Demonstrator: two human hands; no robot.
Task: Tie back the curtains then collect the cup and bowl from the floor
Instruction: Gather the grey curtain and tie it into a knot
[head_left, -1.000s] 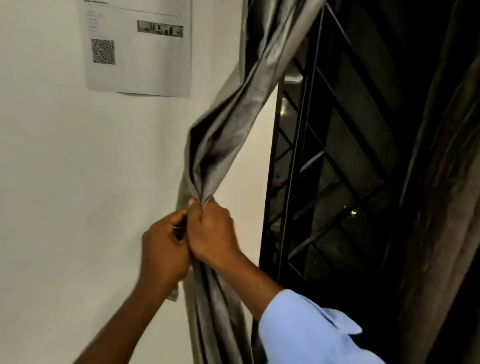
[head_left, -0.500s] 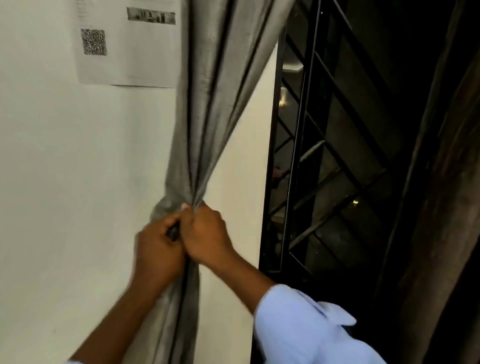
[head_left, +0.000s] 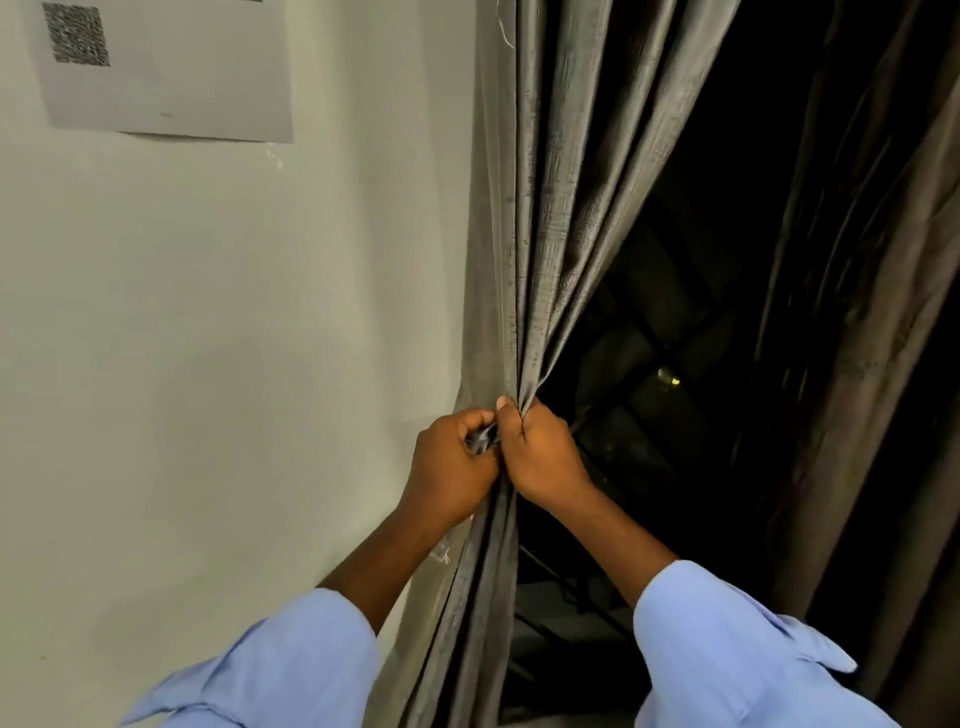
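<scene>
A grey pleated curtain (head_left: 545, 197) hangs next to the white wall and is bunched into a narrow bundle at mid height. My left hand (head_left: 449, 475) grips a dark strip of fabric (head_left: 483, 441) at the gathered point. Right beside it, my right hand (head_left: 543, 452) grips the bundled folds, thumb up against the cloth. The two hands touch each other. A second, darker curtain (head_left: 872, 322) hangs at the far right. Neither the cup nor the bowl is in view.
A white wall (head_left: 208, 338) fills the left side, with a printed sheet carrying a QR code (head_left: 161, 67) taped near the top. Between the curtains is a dark window opening with metal bars (head_left: 665, 353) faintly visible.
The twisted curtain has straightened and now hangs in vertical folds covering more of the window bars. Both hands stay clamped at the gathered point. The view has shifted, so the paper sits higher.
</scene>
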